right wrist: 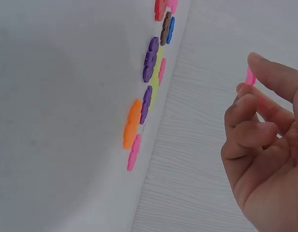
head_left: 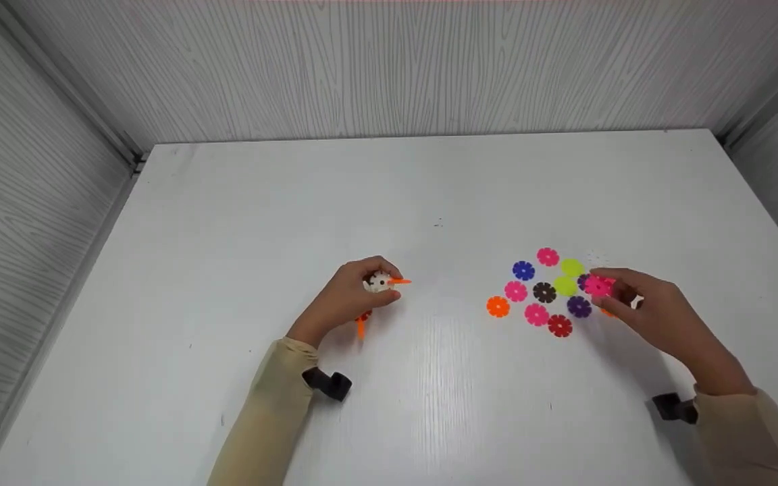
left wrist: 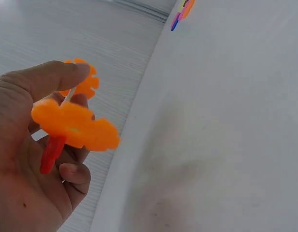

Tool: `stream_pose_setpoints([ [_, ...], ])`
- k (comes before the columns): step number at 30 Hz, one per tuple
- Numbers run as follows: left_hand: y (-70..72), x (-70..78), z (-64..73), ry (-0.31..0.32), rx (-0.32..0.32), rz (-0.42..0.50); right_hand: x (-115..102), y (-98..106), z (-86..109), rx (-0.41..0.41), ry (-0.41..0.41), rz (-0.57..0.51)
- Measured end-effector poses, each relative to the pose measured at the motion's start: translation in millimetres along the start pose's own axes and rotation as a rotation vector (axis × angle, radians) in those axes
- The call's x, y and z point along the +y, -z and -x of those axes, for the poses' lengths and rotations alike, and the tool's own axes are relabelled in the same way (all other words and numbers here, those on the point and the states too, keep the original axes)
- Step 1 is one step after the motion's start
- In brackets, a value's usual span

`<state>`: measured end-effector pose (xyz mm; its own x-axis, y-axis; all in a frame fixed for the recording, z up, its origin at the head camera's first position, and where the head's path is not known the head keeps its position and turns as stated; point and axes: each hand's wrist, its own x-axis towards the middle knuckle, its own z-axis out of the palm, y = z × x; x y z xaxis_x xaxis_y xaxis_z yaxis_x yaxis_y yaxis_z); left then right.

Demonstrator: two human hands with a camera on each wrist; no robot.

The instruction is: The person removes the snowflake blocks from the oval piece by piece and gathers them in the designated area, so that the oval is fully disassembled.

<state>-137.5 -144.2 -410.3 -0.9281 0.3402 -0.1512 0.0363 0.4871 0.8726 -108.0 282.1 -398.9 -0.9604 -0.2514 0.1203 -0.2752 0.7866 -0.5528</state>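
My left hand [head_left: 343, 295] grips a small build of slotted plastic discs, held over the left-centre of the table. In it are a white disc [head_left: 380, 281], orange discs [left wrist: 71, 123] and a red disc [left wrist: 52, 153], joined at angles; the fingers hide part of it. Over on the right, my right hand [head_left: 662, 314] pinches a pink slotted disc [head_left: 597, 285] between thumb and fingertips, raised above the table in the right wrist view. Beneath and left of that hand lie loose discs, among them a purple disc [head_left: 579, 306], a red disc [head_left: 560, 325] and a yellow disc [head_left: 565, 286].
The loose discs spread flat on the white table [head_left: 443, 378], with an orange disc [head_left: 498, 306] at the left edge of the group and a blue disc [head_left: 523, 271] behind it. Grey wood-grain panels [head_left: 389, 67] stand at the back and sides.
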Motion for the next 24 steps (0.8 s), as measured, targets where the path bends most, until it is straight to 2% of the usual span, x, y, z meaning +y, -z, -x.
stream_pose_setpoints([
  [6,-0.4,-1.7,-1.6,0.051,-0.057,0.014,10,3,8.8,-0.058,-0.025,0.026],
  [11,-1.7,-1.4,-2.9,0.036,-0.071,0.032,18,4,14.1,-0.118,-0.054,0.042],
  [19,-1.8,-1.2,-1.3,0.004,-0.08,0.038,26,6,16.3,-0.266,-0.133,0.044],
  [24,-1.3,-0.7,-1.9,0.003,-0.079,0.033,28,5,16.1,-0.316,-0.146,0.039],
])
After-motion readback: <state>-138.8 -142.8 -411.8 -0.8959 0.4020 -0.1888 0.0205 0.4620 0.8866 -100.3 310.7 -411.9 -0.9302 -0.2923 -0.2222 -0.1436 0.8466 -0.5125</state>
